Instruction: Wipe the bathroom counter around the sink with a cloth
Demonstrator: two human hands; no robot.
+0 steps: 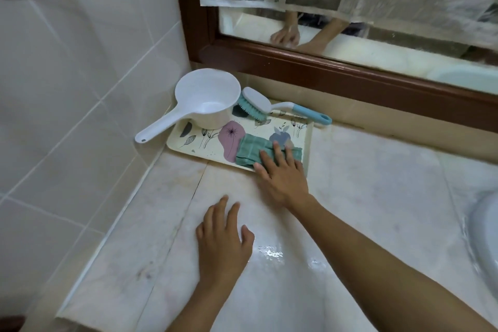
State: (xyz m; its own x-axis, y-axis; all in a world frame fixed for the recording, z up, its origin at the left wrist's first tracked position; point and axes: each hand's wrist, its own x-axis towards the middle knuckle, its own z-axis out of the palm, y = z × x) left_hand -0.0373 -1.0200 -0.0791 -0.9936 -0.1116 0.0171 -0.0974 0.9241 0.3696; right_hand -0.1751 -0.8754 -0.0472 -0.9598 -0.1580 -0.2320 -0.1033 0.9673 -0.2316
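A folded green cloth [250,149] lies on a cream tray [194,148] with a flower print, at the back left of the pale marble counter [363,183]. My right hand [283,174] reaches onto the tray, its spread fingers resting flat on the cloth's right half. My left hand [222,240] lies flat and spread on the counter nearer to me, holding nothing. The sink's rim [482,226] shows at the right edge.
A white dipper [204,101] and a white brush with teal bristles and a blue handle [269,106] rest on the tray's far side. A wood-framed mirror [350,40], partly covered with newspaper, stands behind. Tiled wall [80,89] bounds the left. A wet patch [272,252] glistens on the counter.
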